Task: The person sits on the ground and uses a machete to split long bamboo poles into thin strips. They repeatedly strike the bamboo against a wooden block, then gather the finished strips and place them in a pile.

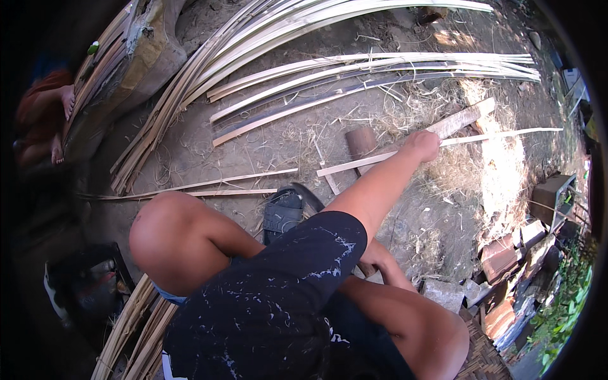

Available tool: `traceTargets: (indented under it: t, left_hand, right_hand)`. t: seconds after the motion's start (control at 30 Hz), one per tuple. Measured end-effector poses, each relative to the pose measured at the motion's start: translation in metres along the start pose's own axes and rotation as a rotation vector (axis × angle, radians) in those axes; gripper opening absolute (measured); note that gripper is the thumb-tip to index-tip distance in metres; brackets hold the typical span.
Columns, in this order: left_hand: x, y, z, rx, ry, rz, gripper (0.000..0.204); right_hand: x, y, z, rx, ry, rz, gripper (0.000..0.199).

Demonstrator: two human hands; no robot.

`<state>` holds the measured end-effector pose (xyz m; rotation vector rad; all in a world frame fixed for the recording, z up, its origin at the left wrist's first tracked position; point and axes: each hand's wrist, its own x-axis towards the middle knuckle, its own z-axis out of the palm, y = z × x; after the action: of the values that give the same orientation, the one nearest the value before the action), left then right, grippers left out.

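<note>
My left arm reaches across to the right. My left hand (423, 145) is closed on a long pale bamboo strip (506, 134) near its middle. A wider split piece of bamboo (468, 116) lies just beyond, passing close behind that hand. Beneath my left arm, my right hand (377, 254) shows only in part, its fingers curled. In line with it, a dark curved knife blade (308, 195) sticks out on the other side of my sleeve. The sleeve hides the knife's handle. A short wooden block (361, 142) stands beside the strip.
Bundles of long strips (253, 47) cover the far ground, with shavings (456, 168) around. My sandalled foot (282, 212) is by the blade. Stones and roof tiles (500, 256) pile up at right, below a box (550, 196). Another person's bare feet (67, 101) show at far left.
</note>
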<state>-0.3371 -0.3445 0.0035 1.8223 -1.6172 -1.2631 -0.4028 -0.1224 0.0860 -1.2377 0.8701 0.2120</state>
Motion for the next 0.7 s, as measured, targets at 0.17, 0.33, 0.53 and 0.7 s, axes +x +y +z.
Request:
traceTargets:
  t: [0.17, 0.33, 0.53, 0.7]
  left_hand:
    - [-0.001, 0.011, 0.002, 0.056, 0.014, 0.078, 0.029]
    - [0.001, -0.008, -0.011, 0.263, -0.067, 0.152, 0.024]
    - [-0.042, -0.018, -0.147, 0.985, -0.38, 0.667, 0.034]
    - [-0.162, -0.094, -0.203, 0.772, -0.787, 0.122, 0.073]
  right_hand:
    - [0.014, 0.052, -0.014, 0.456, 0.356, -0.14, 0.03]
    - [0.005, 0.057, -0.024, 0.78, 0.464, -0.027, 0.035]
    - [-0.001, 0.083, -0.028, 0.479, 0.731, -0.228, 0.032]
    - [-0.033, 0.06, -0.076, -0.716, 1.123, -0.239, 0.042]
